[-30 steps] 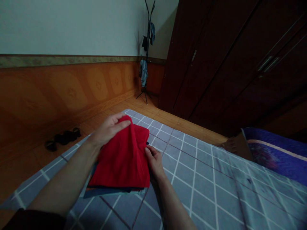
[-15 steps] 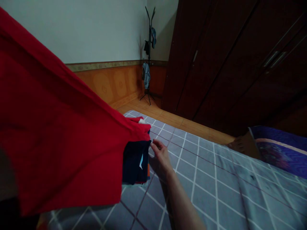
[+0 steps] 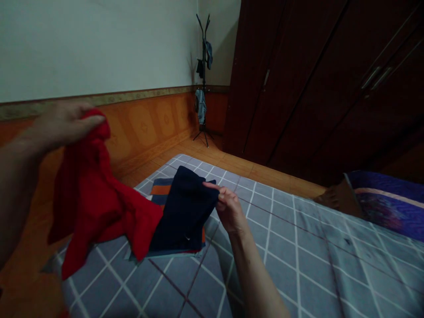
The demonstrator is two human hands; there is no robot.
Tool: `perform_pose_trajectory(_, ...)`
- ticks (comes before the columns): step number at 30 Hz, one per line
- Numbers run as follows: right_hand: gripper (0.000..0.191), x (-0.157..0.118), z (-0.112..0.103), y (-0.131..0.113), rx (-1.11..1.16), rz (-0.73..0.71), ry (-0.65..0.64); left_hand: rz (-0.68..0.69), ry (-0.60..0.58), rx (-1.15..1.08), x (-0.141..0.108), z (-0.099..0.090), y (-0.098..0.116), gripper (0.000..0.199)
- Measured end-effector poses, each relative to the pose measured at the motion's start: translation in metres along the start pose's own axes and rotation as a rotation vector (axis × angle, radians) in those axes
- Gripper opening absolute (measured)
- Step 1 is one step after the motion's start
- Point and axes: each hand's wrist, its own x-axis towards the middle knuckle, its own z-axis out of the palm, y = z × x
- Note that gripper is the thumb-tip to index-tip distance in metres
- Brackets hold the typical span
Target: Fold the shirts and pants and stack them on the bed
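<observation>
Red cloth (image 3: 99,207) clenched in left hand (image 3: 62,123); right hand (image 3: 228,210) fingers pinch navy garment (image 3: 182,212) over folded stack (image 3: 160,194) on grey mat (image 3: 281,260).

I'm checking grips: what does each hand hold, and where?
The left hand grips a red garment by its bunched top; the right hand pinches a navy garment at its corner.

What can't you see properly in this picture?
In the head view:
The pile: the navy cloth covers most of it, so its layers can't be counted.
The red cloth: its bunched folds and the left hand hide its shape.
The navy cloth's corner: the right hand covers it.
The clothes on the stand: too small and dark to identify.
</observation>
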Motion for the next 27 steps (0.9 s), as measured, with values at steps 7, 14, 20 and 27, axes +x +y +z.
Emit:
perform_pose_trajectory(7,0.015,-0.013,-0.006,0.045,0.036,0.265,-0.206,0.347,-0.284,-0.295,-0.059,0.088,0.070,0.055)
perform_pose_trajectory(14,0.043,-0.002,-0.016,0.060,0.083,0.210,0.043,0.644,-0.523,-0.324,-0.094,0.144,0.140,0.033)
perform_pose_trajectory(20,0.050,0.004,-0.009,0.086,0.007,0.141,0.250,0.674,-0.580,-0.305,-0.105,0.175,0.158,0.028)
perform_pose_trajectory(27,0.018,0.007,-0.015,0.086,-0.188,-0.006,0.386,0.641,-0.535,-0.324,-0.115,0.171,0.154,0.019)
